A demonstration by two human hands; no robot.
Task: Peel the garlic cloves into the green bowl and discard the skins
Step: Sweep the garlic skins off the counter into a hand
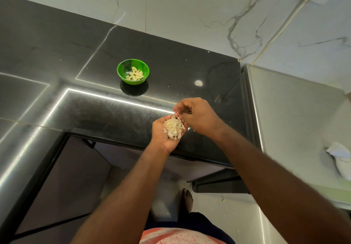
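Note:
A small green bowl stands on the black counter and holds several peeled garlic cloves. My left hand is palm up near the counter's front edge, cupping a pile of white garlic skins. My right hand hovers just above and to the right of that pile, its fingertips pinched together over the skins. Whether a scrap is between those fingertips is too small to tell. A few skin crumbs lie on the counter beside my hands.
The glossy black counter runs back to a marble wall. To the right stands a steel appliance top with a crumpled white cloth. Below the counter edge are dark cabinet fronts and my bare foot.

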